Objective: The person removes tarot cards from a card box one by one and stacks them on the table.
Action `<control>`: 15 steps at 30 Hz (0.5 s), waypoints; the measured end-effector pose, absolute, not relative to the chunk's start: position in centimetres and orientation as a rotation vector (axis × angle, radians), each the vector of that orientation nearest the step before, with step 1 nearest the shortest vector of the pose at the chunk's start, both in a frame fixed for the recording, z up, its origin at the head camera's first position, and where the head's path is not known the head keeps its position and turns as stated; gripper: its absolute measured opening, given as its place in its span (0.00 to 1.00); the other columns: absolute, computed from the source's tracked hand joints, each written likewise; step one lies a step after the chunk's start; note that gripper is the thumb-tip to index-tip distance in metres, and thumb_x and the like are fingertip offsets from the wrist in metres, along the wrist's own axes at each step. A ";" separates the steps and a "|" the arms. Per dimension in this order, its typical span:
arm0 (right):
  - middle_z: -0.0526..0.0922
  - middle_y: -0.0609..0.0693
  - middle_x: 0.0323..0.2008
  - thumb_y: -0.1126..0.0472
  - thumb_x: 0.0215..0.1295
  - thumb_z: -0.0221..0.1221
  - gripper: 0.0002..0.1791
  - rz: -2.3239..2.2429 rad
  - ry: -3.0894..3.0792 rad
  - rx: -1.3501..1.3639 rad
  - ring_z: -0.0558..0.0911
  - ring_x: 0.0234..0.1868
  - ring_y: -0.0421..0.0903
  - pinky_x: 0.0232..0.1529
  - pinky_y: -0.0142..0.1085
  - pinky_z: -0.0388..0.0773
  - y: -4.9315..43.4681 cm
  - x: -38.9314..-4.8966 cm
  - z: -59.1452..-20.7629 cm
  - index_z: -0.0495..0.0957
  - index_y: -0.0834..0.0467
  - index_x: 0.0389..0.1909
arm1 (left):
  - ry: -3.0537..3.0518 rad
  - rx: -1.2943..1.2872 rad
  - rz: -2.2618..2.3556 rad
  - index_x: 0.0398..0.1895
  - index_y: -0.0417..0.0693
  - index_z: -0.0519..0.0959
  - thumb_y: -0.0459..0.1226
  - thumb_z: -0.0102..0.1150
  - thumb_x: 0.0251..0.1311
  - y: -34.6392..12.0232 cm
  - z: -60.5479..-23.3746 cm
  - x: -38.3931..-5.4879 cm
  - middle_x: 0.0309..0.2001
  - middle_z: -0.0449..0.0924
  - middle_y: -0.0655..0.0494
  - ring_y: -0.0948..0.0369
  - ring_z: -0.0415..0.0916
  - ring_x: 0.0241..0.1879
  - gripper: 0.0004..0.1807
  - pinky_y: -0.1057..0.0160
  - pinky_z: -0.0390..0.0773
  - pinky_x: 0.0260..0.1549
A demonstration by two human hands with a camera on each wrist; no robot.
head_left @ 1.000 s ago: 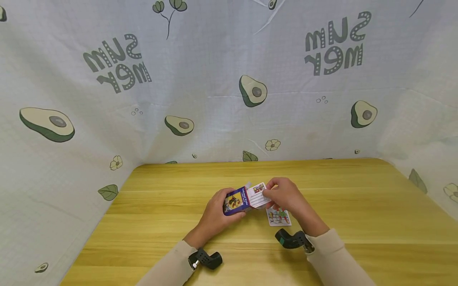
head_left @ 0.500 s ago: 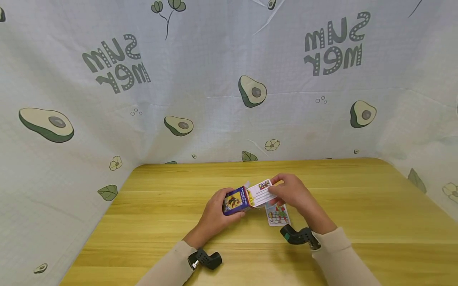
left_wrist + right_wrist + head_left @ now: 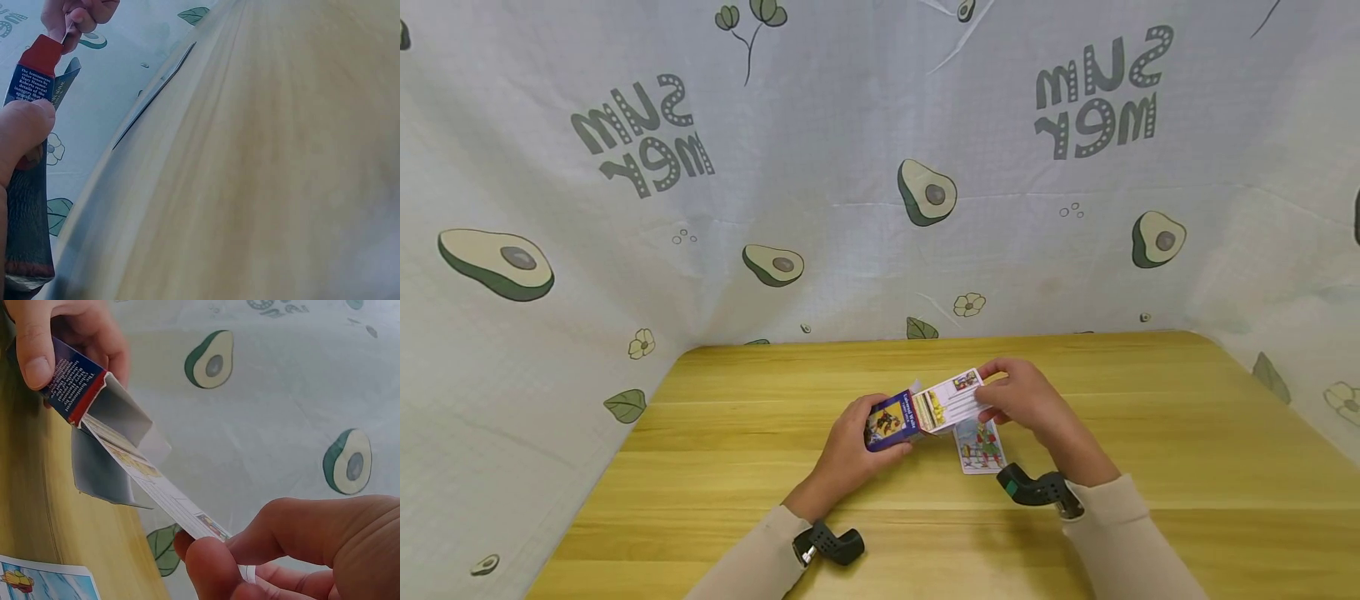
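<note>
In the head view my left hand [image 3: 852, 442] grips a dark blue tarot card box [image 3: 889, 422], its end flaps open toward the right. My right hand [image 3: 1018, 398] pinches the outer end of a white printed card sheet [image 3: 953, 400], which sticks partway out of the box. From the right wrist view, the thumb and fingers hold the sheet's edge [image 3: 181, 506], and more paper edges show inside the box mouth. An illustrated tarot card [image 3: 980, 447] lies face up on the table below the right hand, its upper part covered by the sheet.
The wooden table [image 3: 760, 517] carries the loose card near its middle. Behind and beside it hangs a pale cloth [image 3: 850, 125] printed with avocados and lettering. A black wrist camera sits on each wrist, the left one [image 3: 831, 543] close above the table.
My right hand has moved up and to the right, drawing the white sheet further out of the box, so a yellow picture on it now shows. The left hand and box stay nearly still.
</note>
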State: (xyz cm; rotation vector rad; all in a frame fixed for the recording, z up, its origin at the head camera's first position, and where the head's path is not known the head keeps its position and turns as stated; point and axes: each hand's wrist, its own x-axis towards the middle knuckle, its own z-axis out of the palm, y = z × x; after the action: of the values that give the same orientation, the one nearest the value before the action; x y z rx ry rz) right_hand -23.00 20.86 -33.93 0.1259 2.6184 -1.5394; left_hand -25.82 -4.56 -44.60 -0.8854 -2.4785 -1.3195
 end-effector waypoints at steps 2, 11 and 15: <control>0.84 0.59 0.33 0.67 0.60 0.55 0.22 -1.526 2.633 0.133 0.81 0.24 0.50 0.29 0.38 0.78 21.0 -23.0 -33.9 0.66 0.71 0.54 | -2.479 -0.885 -1.319 0.62 0.48 0.68 0.51 0.71 0.50 -4.6 -44.6 -25.8 0.55 0.73 0.56 0.62 0.71 0.49 0.38 0.60 0.74 0.47; 0.84 0.60 0.35 0.66 0.61 0.54 0.21 -1.523 2.681 0.159 0.80 0.24 0.47 0.29 0.38 0.76 21.8 -22.9 -33.8 0.66 0.70 0.54 | -2.482 -0.882 -1.336 0.63 0.49 0.68 0.52 0.71 0.50 -4.6 -44.6 -25.8 0.55 0.74 0.54 0.62 0.71 0.49 0.38 0.60 0.74 0.48; 0.84 0.60 0.37 0.65 0.61 0.54 0.21 -1.514 2.717 0.185 0.78 0.27 0.48 0.30 0.38 0.75 22.0 -22.9 -33.7 0.67 0.70 0.54 | -2.490 -0.875 -1.335 0.63 0.49 0.68 0.52 0.71 0.50 -4.6 -44.6 -25.8 0.55 0.74 0.54 0.62 0.71 0.48 0.38 0.61 0.74 0.46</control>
State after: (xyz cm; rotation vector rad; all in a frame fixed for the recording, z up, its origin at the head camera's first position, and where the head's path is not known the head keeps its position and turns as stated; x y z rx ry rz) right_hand -22.86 22.00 -33.65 0.1854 2.7168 -1.5139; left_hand -25.82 -4.56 -44.61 -0.8747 -2.4900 -1.3347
